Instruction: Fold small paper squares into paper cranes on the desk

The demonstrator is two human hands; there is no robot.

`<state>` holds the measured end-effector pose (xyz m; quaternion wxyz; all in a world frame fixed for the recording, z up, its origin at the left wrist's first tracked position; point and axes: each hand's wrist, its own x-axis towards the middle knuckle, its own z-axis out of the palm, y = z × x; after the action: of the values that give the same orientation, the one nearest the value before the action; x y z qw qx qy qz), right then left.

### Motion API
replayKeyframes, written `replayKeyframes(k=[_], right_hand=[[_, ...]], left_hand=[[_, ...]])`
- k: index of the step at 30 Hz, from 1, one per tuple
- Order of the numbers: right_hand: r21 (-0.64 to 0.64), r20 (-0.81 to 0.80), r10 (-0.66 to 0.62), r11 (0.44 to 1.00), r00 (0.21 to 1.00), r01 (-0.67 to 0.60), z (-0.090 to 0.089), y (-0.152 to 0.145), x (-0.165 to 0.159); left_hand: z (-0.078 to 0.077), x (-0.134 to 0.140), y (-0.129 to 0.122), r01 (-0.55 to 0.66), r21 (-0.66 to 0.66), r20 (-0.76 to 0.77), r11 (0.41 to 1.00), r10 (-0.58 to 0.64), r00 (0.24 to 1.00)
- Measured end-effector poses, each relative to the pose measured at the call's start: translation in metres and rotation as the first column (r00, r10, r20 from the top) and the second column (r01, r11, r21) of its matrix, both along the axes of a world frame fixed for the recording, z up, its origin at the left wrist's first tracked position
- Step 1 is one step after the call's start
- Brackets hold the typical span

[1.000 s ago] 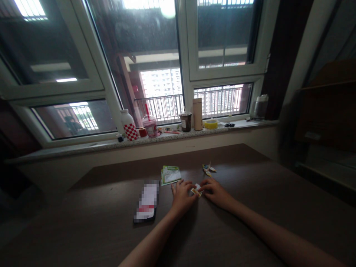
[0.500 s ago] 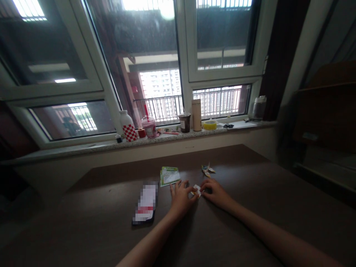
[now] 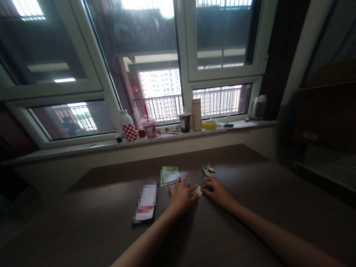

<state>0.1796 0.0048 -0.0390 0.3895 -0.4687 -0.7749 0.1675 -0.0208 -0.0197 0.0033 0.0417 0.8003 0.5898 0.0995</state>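
Observation:
A small white and yellow piece of folded paper (image 3: 197, 191) lies on the brown table between my two hands. My left hand (image 3: 180, 196) has its fingers spread, with the index finger and thumb resting at the paper's left side. On the other side, my right hand (image 3: 218, 192) has its fingertips drawn together at the paper's right edge. Just beyond my right hand sits a small colourful folded paper piece (image 3: 207, 170) with pointed ends. Green and white printed sheets (image 3: 169, 175) lie past my left fingertips.
A phone (image 3: 146, 203) with a blurred-out screen lies left of my left hand. Along the granite windowsill (image 3: 169, 136) stand a checkered bottle (image 3: 128, 126), lidded drink cups (image 3: 184, 122), a tan flask (image 3: 196, 115), yellow tape (image 3: 210, 124) and black scissors (image 3: 228, 126).
My left hand's fingers have spread wider and stretched forward. My right hand has shifted very slightly at the paper's edge. The other things have stayed in place.

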Motion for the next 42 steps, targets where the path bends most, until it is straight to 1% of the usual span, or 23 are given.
replayKeyframes(k=[4, 8, 17, 23, 26, 36, 42], right_hand=[[0.041, 0.026, -0.037, 0.999, 0.999, 0.036, -0.004, 0.001, -0.001], [0.085, 0.095, -0.068, 0.995, 0.993, 0.06, -0.006, 0.0, -0.003], [0.152, 0.272, -0.083, 0.987, 0.959, 0.043, 0.002, -0.009, -0.008], [0.132, 0.359, -0.113, 0.989, 0.926, 0.069, 0.009, -0.013, -0.01], [0.114, 0.37, -0.121, 0.99, 0.921, 0.084, 0.014, -0.016, -0.011], [0.15, 0.379, -0.191, 0.978, 0.905, 0.143, 0.023, -0.02, -0.011], [0.152, 0.378, -0.227, 0.971, 0.897, 0.182, 0.026, -0.022, -0.009]], left_hand=[[0.001, 0.001, -0.002, 0.003, 0.026, -0.06, 1.0, -0.002, 0.998], [-0.001, 0.001, -0.003, 0.0, 0.027, -0.084, 1.0, 0.002, 0.996], [-0.005, 0.0, 0.001, -0.007, -0.001, -0.082, 1.0, 0.007, 0.997], [-0.008, 0.0, 0.001, -0.013, 0.009, -0.064, 1.0, 0.013, 0.998], [-0.007, 0.001, 0.0, -0.014, 0.012, -0.063, 1.0, 0.014, 0.998], [0.0, 0.004, -0.005, -0.054, -0.002, -0.075, 0.999, 0.054, 0.996], [-0.002, 0.004, -0.004, -0.058, -0.001, -0.052, 0.998, 0.058, 0.997]])
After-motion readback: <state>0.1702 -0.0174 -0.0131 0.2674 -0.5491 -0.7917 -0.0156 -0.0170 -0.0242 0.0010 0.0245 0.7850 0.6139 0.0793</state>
